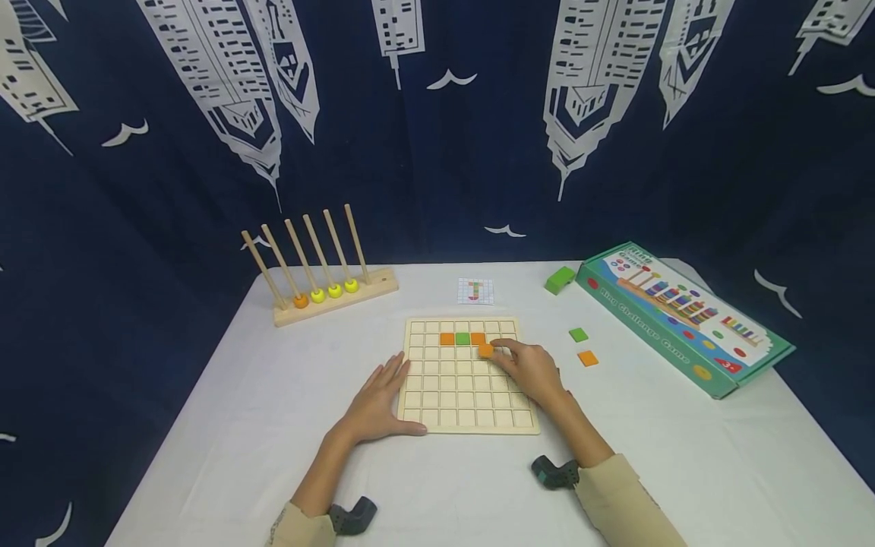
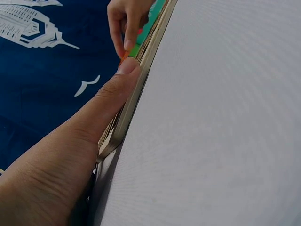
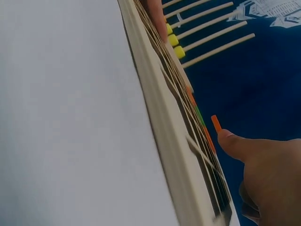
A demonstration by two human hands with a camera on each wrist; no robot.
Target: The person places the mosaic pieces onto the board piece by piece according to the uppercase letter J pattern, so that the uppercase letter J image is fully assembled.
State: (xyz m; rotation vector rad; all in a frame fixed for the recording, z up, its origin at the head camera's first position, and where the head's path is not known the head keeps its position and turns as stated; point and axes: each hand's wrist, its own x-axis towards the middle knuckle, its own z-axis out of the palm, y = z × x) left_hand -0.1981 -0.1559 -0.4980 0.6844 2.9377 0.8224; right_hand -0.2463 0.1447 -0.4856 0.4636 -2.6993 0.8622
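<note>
My right hand (image 1: 532, 369) pinches an orange square tile (image 1: 485, 351) between thumb and fingertips, just over the wooden grid board (image 1: 472, 419). In the right wrist view that orange tile (image 3: 216, 123) stands out past the thumb tip, above the board's surface. Three tiles lie side by side in an upper row of the board: an orange one (image 1: 447, 339), a green one (image 1: 462, 339) and another orange one (image 1: 478, 338). My left hand (image 1: 377, 403) rests at the board's left edge, fingers extended, with its thumb (image 2: 108, 99) along the near corner.
Right of the board lie a loose green tile (image 1: 578, 334) and an orange tile (image 1: 588, 358). A small pattern card (image 1: 475, 292) lies behind it. A peg stand (image 1: 335, 306) with beads is at back left; a green block (image 1: 560, 280) and game box (image 1: 683, 315) are at right.
</note>
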